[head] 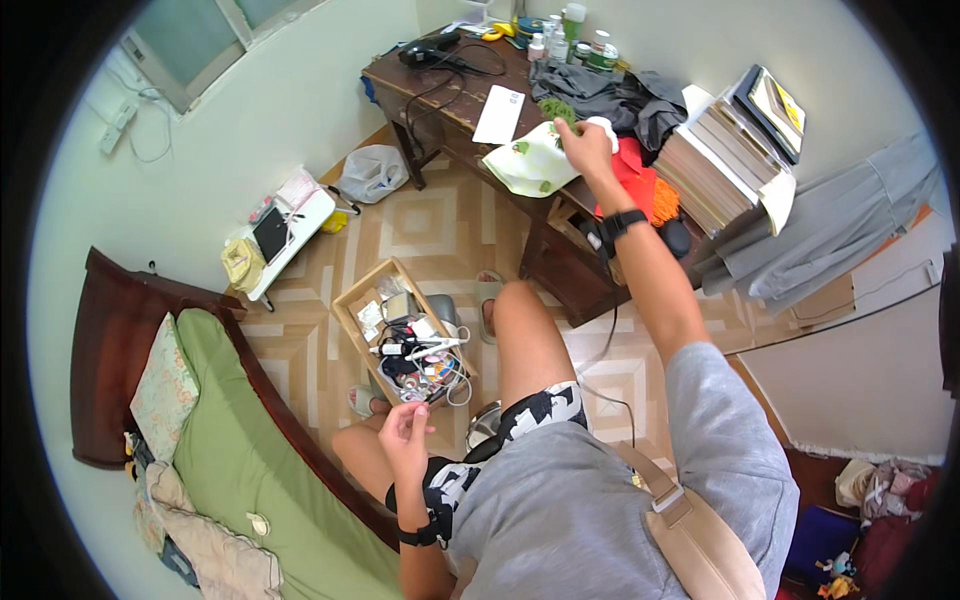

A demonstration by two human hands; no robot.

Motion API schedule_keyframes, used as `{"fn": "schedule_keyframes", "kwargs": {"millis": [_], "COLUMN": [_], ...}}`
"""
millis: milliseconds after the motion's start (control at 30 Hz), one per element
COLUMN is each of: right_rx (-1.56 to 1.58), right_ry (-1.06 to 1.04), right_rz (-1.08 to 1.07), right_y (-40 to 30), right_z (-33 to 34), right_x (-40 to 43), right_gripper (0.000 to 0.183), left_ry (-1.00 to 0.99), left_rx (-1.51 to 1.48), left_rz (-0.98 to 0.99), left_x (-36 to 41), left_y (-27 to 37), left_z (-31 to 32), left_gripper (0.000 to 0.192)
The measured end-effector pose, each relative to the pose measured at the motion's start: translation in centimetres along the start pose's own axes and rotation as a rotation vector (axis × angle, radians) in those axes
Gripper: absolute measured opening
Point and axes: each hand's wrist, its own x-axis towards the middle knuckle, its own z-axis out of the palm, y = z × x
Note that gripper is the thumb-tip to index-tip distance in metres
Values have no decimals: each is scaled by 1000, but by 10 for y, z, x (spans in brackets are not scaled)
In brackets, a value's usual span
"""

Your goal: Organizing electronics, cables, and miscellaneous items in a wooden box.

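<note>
My right hand (589, 148) grips a light cloth or soft bag (534, 163) with a green print, held over the front edge of the dark wooden desk (375, 75). Just behind the fingers lies a bundle of green cord or yarn (556, 111). A white card (499, 114) rests on the desktop to the left of the cloth. Red fabric (634, 180) and orange cord (664, 202) are beside my right wrist. My left hand (405, 435) is near my knee with nothing visible in it, fingers curled, by the lower end of a wooden drawer (346, 304) full of cables and small items.
A hair dryer (431, 49), bottles (574, 22), grey clothing (592, 90) and a tall stack of books (712, 169) occupy the desk. A small white table (296, 244) and a plastic bag (373, 174) stand at the left. The green bed (247, 450) is lower left; a cable (616, 315) hangs beside the desk.
</note>
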Motion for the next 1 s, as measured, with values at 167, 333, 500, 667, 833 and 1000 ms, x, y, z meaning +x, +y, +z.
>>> {"fn": "schedule_keyframes", "kwargs": {"millis": [167,333,500,667,833,1000], "right_rx": [-468,-844,-740,180,188,70], "right_ry": [17,-260,82,-509,-1194,-1555], "right_rz": [-71,-196,-516,-460,-374,-248], "right_y": [-24,36,-17,-109,-76,-25], "right_z": [45,54,45,46,111,140], "right_x": [54,89,65,-155,-302,-375], "right_gripper": [55,52,72,28,28,31], "left_ry": [170,307,453,171,-125,-111], "left_rx": [34,63,129,501,1030,1154], "left_rz": [-13,-10,-142,-216,-406,-202], "left_x": [-26,-37,-27,22,107,123], "left_y": [10,-22,-37,-111,-161,-240], "left_z": [-41,-75,-108,-118,-68,-82], "left_gripper": [14,17,19,26,24,21]}}
